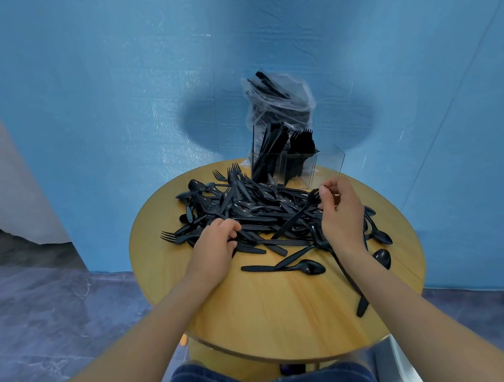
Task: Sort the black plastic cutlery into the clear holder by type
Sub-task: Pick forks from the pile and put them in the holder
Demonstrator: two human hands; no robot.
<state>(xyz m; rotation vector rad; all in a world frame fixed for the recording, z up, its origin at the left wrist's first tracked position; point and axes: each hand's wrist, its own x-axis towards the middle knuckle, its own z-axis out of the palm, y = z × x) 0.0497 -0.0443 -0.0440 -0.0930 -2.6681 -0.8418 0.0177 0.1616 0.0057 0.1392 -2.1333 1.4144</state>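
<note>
**Ana:** Blue wall (116, 96) behind, grey floor (43, 312) below, and one round wooden tabletop (269, 310) in the middle. Take the clear holder (291, 166) as the marker: it stands at the tabletop's far edge.

**Ben:** What's in it?

**Ana:** Black cutlery standing upright. One compartment shows fork tines at the top, the one beside it long handles. Its nearest-right compartment looks see-through, though glare makes its walls hard to trace, so I can't count the compartments. Directly behind the holder a plastic bag (280, 101) holds more black pieces, too tangled to tell apart.

**Ben:** And the loose stuff?

**Ana:** One big cutlery pile (246, 209) just in front of the holder, forks, spoons and knives overlapping, too many to count. Nearer than the pile, one lone spoon (306, 267) lies apart.

**Ben:** Hands?

**Ana:** Two. The left hand (216, 245) sits on the pile's near-left side, fingers curled down into the pieces; what they clasp is hidden. The right hand (341, 211), near-right of the holder, pinches a fork (295, 216) by its tined end, the handle slanting down over the pile. A dark handle (362, 304) pokes out under that forearm, its head hidden.
</note>
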